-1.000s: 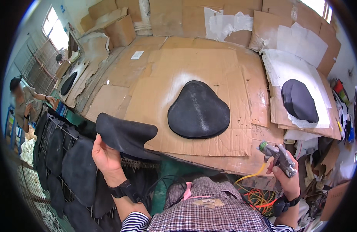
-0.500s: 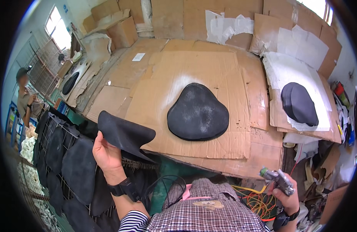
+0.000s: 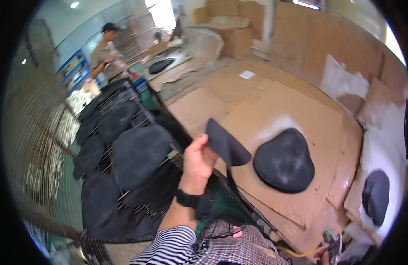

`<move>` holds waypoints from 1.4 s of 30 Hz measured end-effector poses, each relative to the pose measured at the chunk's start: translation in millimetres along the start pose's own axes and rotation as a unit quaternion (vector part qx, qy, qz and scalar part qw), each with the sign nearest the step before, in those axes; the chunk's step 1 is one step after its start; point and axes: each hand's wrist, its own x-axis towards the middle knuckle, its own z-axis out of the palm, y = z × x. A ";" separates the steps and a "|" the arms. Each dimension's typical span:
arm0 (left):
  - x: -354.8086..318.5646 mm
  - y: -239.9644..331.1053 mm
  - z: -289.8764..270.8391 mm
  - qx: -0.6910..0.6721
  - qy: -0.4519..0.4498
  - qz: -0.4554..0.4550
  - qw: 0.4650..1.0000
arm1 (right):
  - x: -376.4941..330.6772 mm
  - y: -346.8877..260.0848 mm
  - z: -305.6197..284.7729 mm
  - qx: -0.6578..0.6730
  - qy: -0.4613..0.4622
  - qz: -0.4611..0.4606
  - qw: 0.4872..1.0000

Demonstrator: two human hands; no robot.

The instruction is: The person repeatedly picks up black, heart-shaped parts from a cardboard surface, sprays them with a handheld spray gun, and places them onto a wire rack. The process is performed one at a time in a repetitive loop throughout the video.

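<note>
My left hand (image 3: 198,163) pinches the edge of a thin black sheet piece (image 3: 227,143), which bends and hangs down over the near edge of the table. Beside it on the cardboard (image 3: 239,117) lies a rounded three-lobed black pad (image 3: 284,161) with a pale dusty sheen. At the lower right, partly cut off by the frame edge, my right hand (image 3: 326,257) is closed round a metal spray gun (image 3: 333,244). A yellow hose (image 3: 296,254) runs toward the gun.
Left of the table, a wire rack (image 3: 144,115) carries several flat black pieces (image 3: 141,152). More black pads (image 3: 375,197) rest on a white-covered board at the right. A co-worker (image 3: 107,53) stands beyond the rack. Cardboard panels (image 3: 321,44) line the table's back.
The view has swung left, bringing more of the rack into sight. My left hand still holds the black sheet piece, and my right hand with the spray gun now sits at the lower edge.
</note>
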 end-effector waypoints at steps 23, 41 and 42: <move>-27.9 26.9 27.9 0.042 0.033 0.095 0.994 | 157.6 238.7 34.8 -0.400 -0.281 0.010 0.872; 10.4 -15.8 34.2 0.007 0.024 0.036 0.999 | 145.3 201.7 47.9 -0.292 -0.214 0.121 0.924; 10.0 -15.9 34.4 0.008 0.028 0.038 0.999 | 148.5 211.1 44.9 -0.314 -0.224 0.091 0.918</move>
